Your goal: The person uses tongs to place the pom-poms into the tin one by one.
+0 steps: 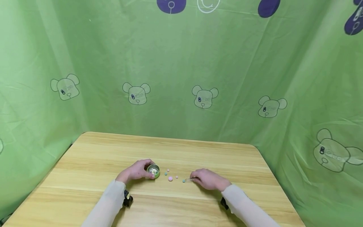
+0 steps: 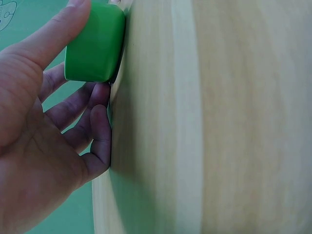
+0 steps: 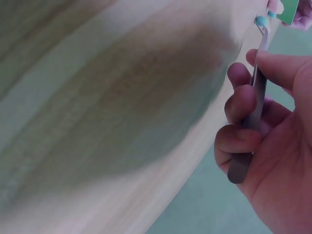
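My left hand (image 1: pixel 138 169) grips a small round green tin (image 1: pixel 153 175) on the table, thumb on the near side and fingers behind it. The tin is topless with a silvery inside; something pale lies at its bottom, too small to tell. In the left wrist view the thumb presses the tin's green side (image 2: pixel 95 46). My right hand (image 1: pixel 208 179) holds metal tweezers (image 3: pixel 253 109), their bent tips at a teal ball (image 1: pixel 183 181). Whether the tips have closed around this ball (image 3: pixel 262 21) I cannot tell.
Between the hands lie a larger pink ball (image 1: pixel 170 178), two small pink balls (image 1: pixel 177 177) and another teal ball (image 1: pixel 165 173). The wooden table (image 1: pixel 170 208) ends at a green curtain (image 1: pixel 170 119) behind and at the sides.
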Action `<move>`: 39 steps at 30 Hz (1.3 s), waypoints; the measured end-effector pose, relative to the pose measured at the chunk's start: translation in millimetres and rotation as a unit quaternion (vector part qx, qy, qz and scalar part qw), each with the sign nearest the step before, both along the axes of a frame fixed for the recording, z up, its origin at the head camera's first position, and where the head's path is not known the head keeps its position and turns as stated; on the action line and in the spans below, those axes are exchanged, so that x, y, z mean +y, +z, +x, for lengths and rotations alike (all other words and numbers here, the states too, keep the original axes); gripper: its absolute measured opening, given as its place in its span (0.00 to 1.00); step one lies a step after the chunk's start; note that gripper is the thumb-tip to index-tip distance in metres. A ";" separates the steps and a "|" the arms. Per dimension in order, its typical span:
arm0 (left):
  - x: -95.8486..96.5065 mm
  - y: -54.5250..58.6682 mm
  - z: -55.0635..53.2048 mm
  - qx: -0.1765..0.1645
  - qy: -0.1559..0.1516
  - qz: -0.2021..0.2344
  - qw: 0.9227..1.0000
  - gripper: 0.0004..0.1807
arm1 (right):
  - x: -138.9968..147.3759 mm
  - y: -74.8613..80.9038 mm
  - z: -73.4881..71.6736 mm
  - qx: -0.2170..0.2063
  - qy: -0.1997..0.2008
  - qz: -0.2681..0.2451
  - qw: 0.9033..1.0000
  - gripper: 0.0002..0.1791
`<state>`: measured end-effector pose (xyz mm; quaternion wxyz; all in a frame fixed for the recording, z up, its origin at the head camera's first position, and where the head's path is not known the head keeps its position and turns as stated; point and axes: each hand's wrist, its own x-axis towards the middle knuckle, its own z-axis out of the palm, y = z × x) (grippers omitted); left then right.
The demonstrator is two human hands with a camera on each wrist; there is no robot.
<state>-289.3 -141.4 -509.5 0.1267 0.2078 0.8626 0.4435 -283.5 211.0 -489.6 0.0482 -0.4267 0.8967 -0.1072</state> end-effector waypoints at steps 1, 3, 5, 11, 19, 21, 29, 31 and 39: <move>0.0 0.0 0.1 0.001 0.000 0.000 1.000 0.24 | 0.1 -0.2 -0.3 0.002 0.002 -0.002 1.000 0.07; 0.0 0.1 0.3 0.001 0.000 0.000 1.000 0.24 | 0.3 -0.7 -0.8 0.007 0.005 -0.005 1.000 0.07; -0.1 0.0 0.3 0.002 0.000 0.000 1.000 0.24 | 0.6 -0.9 -1.3 0.010 0.005 -0.007 1.000 0.07; -0.8 0.9 1.4 0.003 0.000 -0.001 1.000 0.24 | 0.6 -0.1 -3.7 0.003 -0.006 -0.014 1.000 0.07; -2.0 -0.9 0.3 0.002 0.000 -0.007 1.000 0.23 | -2.4 3.0 -2.9 0.000 -0.015 -0.012 1.000 0.08; -2.2 -1.2 0.0 0.002 0.000 -0.006 1.000 0.23 | -3.4 4.0 -2.2 -0.005 -0.019 -0.011 1.000 0.08; -2.2 -0.9 -0.9 0.006 -0.002 0.000 1.000 0.23 | -6.4 6.4 -0.2 -0.023 -0.023 -0.007 0.999 0.08; -2.4 -0.4 -1.2 0.006 -0.004 0.001 1.000 0.23 | -6.9 5.5 -0.4 -0.020 -0.017 -0.004 1.000 0.08; -2.2 -0.1 -0.7 0.008 -0.007 0.001 1.000 0.23 | -8.8 1.7 -0.6 -0.015 -0.009 -0.007 1.000 0.07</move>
